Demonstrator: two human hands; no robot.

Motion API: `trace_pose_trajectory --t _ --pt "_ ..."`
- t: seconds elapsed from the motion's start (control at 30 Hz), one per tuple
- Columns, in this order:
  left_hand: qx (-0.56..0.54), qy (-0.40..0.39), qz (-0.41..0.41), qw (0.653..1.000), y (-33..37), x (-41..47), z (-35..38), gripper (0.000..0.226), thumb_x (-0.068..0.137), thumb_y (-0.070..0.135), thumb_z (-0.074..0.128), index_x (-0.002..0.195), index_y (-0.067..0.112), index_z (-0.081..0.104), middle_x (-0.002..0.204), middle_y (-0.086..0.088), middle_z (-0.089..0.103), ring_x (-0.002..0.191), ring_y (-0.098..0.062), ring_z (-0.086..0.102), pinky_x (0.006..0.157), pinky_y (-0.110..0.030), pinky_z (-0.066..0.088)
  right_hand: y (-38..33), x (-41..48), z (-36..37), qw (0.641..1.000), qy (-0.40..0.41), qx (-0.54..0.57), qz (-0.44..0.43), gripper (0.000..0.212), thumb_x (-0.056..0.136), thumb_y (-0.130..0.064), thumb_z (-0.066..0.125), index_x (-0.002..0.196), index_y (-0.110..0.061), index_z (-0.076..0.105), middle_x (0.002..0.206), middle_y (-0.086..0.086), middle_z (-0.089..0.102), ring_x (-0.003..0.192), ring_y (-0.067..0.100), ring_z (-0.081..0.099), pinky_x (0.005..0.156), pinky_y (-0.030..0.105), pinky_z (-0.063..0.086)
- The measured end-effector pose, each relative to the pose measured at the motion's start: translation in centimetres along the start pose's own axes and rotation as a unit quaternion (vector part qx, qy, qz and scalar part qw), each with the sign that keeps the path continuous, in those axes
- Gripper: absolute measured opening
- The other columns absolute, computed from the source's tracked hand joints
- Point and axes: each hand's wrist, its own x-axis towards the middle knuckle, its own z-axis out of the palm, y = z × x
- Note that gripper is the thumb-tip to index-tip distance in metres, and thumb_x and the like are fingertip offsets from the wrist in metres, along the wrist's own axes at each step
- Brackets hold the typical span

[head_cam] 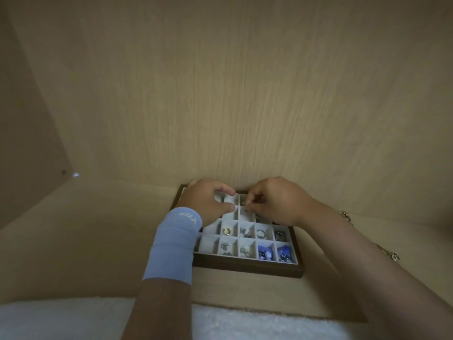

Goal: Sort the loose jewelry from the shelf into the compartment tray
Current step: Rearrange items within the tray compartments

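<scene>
One tray [247,266], two hands: left hand [208,202] grips its divider, right hand [277,202] pinches one jewelry piece [245,211].

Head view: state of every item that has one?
compartment tray, flat on the shelf, partly filled
left hand, resting on the tray's far-left cells, grip unclear
right hand, pinching a small metal piece over a far cell
gold ring, lying in its cell
silver ring, lying in its cell
chain, loose on the shelf, outside the tray
</scene>
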Motion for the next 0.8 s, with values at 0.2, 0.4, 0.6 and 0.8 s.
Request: trace_pose_trajectory --t 0.2,0.4,0.6,0.8 --pt "0.083 -0.004 0.006 0.997 0.1 0.1 1.4 0.039 0.082 0.037 0.071 0.121 0.037 0.062 0.133 0.01 0.047 0.13 -0.016 0.031 0.112 -0.035 0.026 -0.7 0.6 0.6 0.998 -0.027 -0.056 -0.027 0.008 0.087 -0.032 0.068 0.09 -0.03 0.075 0.09 -0.012 0.07 0.084 0.007 0.062 0.075 0.032 0.053" --pt "0.077 0.016 0.004 0.997 0.1 0.2 1.7 0.032 0.086 0.034 0.068 0.118 0.036 0.063 0.134 0.007 0.049 0.131 -0.019 0.032 0.113 -0.043 0.028 -0.8 0.8 1.2 0.997 0.001 -0.072 -0.025 0.005 0.084 -0.032 0.071 0.088 -0.031 0.074 0.091 -0.013 0.069 0.085 0.007 0.062 0.071 0.027 0.049" --pt "0.079 0.008 0.039 0.996 2.3 0.5 2.5 0.027 0.091 0.031 0.062 0.118 0.033 0.062 0.131 0.005 0.052 0.128 -0.019 0.035 0.107 -0.036 0.033 1.0 -2.0 -1.3 1.0 0.012 0.01 0.018 0.007 0.089 -0.033 0.07 0.093 -0.032 0.075 0.091 -0.016 0.07 0.084 0.004 0.063 0.077 0.029 0.052" --pt "0.043 -0.035 0.113 0.992 6.9 -0.3 5.9 0.02 0.09 0.025 0.06 0.108 0.03 0.067 0.112 0.007 0.063 0.111 -0.015 0.054 0.098 -0.038 0.046 6.1 -7.9 -3.6 0.994 0.024 0.05 0.093 0.007 0.089 -0.028 0.071 0.087 -0.034 0.074 0.084 -0.019 0.068 0.075 -0.005 0.06 0.073 0.023 0.046"
